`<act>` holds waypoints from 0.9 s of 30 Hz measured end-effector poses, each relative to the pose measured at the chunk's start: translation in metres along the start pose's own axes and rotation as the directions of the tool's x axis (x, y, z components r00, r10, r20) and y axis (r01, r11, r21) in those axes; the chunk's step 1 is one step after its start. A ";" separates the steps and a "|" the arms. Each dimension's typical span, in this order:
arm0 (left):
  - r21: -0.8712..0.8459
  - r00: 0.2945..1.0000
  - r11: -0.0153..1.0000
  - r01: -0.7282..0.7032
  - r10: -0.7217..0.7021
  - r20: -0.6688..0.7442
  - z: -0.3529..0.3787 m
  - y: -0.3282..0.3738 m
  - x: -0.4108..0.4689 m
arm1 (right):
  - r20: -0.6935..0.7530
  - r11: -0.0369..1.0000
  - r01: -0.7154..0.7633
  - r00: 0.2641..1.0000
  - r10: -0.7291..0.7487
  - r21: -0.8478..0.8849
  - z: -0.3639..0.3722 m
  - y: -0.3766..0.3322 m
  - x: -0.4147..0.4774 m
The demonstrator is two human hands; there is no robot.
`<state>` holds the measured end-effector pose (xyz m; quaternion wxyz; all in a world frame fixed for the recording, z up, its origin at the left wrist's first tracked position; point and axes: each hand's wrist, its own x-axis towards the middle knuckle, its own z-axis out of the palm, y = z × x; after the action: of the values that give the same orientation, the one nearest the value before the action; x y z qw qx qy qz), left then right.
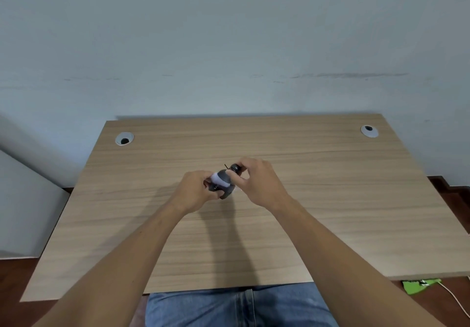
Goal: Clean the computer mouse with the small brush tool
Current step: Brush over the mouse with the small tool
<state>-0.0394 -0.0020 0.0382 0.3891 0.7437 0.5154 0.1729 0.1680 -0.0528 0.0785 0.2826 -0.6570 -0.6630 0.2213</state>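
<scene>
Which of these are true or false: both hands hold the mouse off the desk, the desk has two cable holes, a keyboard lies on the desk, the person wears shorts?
1. The left hand holds the mouse above the desk: true.
2. The right hand rests flat on the desk: false, it holds a small dark tool at the mouse.
3. Two cable holes at the far corners: true.
4. A keyboard lies there: false, none.
5. Shorts: false, blue jeans.

Mouse (221, 183) between both hands, above desk (330, 199)
</scene>
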 end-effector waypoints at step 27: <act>0.025 0.995 1.000 -0.008 0.011 -0.104 -0.005 -0.001 -0.003 | -0.148 0.994 -0.100 0.985 0.093 -0.045 0.003 0.021 -0.002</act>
<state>-0.0444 -0.0022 0.0408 0.3517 0.7409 0.5336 0.2066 0.1813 -0.0533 0.0623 0.3020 -0.7099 -0.6135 0.1687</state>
